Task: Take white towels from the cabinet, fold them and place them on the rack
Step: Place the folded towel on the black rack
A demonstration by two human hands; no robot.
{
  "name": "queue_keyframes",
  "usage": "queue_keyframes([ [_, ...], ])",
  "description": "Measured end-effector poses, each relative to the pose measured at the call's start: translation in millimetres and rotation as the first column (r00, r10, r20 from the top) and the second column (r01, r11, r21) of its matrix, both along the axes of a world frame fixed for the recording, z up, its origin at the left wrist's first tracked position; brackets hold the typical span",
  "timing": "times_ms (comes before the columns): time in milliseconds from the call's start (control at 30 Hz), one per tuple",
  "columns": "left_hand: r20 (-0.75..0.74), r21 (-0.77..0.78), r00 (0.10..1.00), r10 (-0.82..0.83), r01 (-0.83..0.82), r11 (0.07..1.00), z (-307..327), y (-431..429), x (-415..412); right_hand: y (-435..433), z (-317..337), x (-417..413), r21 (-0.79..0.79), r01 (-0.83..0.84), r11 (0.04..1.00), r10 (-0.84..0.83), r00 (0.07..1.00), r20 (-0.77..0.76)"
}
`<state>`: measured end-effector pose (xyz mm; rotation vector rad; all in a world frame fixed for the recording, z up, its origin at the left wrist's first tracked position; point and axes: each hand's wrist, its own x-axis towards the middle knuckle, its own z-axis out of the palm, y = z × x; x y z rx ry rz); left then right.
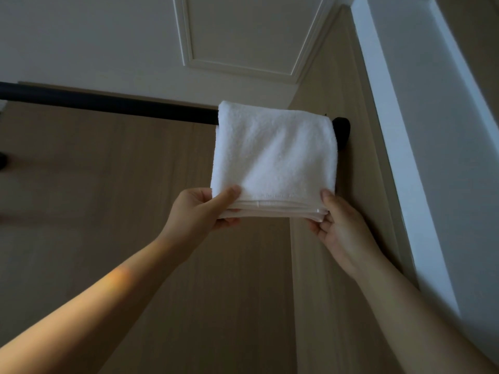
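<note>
At the right end of the black bar (108, 103), just beside its round black mount (342, 130) on the wood wall (337, 76), a folded white towel (272, 155) hangs draped over the bar. Its top fold sits on the bar and hides that stretch of it; the front flap falls toward the camera, and the stacked hemmed edges of several layers show along the bottom. The towel lies slightly tilted, its left top corner higher in the view than its right.

The left hand (199, 211) pinches the towel's lower left corner: the thumb lies flat on the front face, the fingers curl under the layered edge. The right hand (340, 228) holds the lower right corner in the same way, thumb tip on the front, fingers (316, 225) beneath the hems, palm turned toward the camera. Both grips are narrow, closed on the cloth. Both forearms reach up from the near bottom corners of the view, bare.

The bar runs left from the towel across the wood back panel (108, 184) and out of view at the left edge. Above it is a white ceiling with a raised rectangular moulding (237, 66). To the right of the wood wall stands a white frame (383, 130), bright along one edge. The scene is dim; at the far left edge a small dark shape is too blurred to tell
</note>
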<state>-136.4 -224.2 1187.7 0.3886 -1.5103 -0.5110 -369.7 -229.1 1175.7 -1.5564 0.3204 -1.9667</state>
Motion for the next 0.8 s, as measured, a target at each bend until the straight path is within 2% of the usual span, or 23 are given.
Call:
queue_keyframes([
  [133,-0.001,-0.021,0.998,0.056,-0.056,0.998,-2.7,-4.5,0.7,-2.4,-3.3,-2.9,-0.073,-0.003,0.997,0.004,1.000,0.016],
  [300,-0.001,-0.003,1.000,0.019,-0.019,1.000,-3.7,-12.0,2.3,-2.7,1.8,-3.3,-0.025,-0.047,0.999,0.046,0.998,-0.031],
  [367,0.000,-0.005,1.000,-0.019,0.019,1.000,-5.0,-14.7,2.8,-3.4,1.0,-2.6,-0.072,0.031,0.997,-0.030,0.999,0.011],
  [500,-0.055,-0.006,0.995,-0.078,0.077,0.997,-7.8,-21.1,1.7,-9.1,-6.7,2.4,-0.148,0.335,0.931,-0.334,0.942,0.034],
  [800,-0.205,0.015,0.979,-0.013,0.016,1.000,-6.5,-22.6,-12.5,-15.2,-12.0,11.9,-0.116,0.355,0.928,-0.311,0.907,0.284],
])
